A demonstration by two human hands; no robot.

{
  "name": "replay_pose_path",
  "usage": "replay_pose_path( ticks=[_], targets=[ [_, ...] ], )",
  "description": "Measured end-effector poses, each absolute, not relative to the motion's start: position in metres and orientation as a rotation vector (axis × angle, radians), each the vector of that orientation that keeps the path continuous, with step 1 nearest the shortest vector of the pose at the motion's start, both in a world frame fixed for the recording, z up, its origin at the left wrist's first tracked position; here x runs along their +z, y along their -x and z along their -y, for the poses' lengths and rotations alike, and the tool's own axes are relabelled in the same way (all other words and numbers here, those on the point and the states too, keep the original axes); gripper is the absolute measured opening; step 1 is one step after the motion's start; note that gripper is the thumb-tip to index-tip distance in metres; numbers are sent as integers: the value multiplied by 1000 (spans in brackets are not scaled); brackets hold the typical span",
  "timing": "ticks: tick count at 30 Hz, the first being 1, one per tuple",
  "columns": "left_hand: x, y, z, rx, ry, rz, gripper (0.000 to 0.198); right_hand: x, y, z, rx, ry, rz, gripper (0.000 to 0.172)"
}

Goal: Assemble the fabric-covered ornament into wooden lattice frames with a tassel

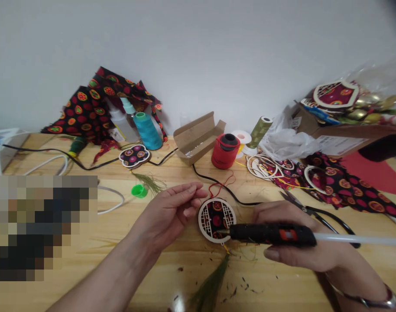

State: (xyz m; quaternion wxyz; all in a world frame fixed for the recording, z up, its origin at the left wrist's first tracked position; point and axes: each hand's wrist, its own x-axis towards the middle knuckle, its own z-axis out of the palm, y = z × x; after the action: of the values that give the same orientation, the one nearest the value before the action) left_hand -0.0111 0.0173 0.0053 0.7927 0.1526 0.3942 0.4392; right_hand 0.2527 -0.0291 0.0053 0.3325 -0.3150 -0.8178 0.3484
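**Q:** Since the head camera looks down on both hands, what does each one have?

**A:** Right grip (pixel 292 260) closed around a black hot glue gun (pixel 272 234), with a white glue stick (pixel 360 239) running out of its back end. Left grip (pixel 167 212) open, fingers loosely spread, just beside the upper edge of the round lattice ornament (pixel 214 220); no clear contact.

**Q:** Where does the ornament lie?

**A:** Flat on the wooden worktop (pixel 185 264), between the two hands, directly under the gun's nozzle (pixel 222 232). Nozzle looks to be at or just above the ornament's face; hard to be sure from this angle. Red thread (pixel 219 186) loops from its top edge, and a dark green tassel (pixel 211 281) trails from its bottom edge toward the camera.

**Q:** What's around them?

**A:** Black scissors (pixel 328 219) just past the right hand, on patterned black-and-red cloth (pixel 350 195). A matching finished ornament (pixel 134 156) and a green cap (pixel 139 191) sit beyond the left hand. Farther back: a blue thread cone (pixel 148 131), a red spool (pixel 225 151) and an open cardboard box (pixel 198 138). Lower left is a pixelated block (pixel 38 227), contents unreadable.
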Motion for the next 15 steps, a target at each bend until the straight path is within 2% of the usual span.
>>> replay_pose_path(
  ticks=[6, 11, 15],
  targets=[
    [6, 11, -17, 978, -363, -840, 23, 2, -261, 31, 783, 929, 2164, 42],
    [6, 8, -17, 911, -413, -877, 26, 7, -266, 27, 818, 979, 2139, 36],
    [6, 8, -17, 842, -416, -906, 21, 14, -268, 19, 817, 1032, 2158, 34]
  ],
)
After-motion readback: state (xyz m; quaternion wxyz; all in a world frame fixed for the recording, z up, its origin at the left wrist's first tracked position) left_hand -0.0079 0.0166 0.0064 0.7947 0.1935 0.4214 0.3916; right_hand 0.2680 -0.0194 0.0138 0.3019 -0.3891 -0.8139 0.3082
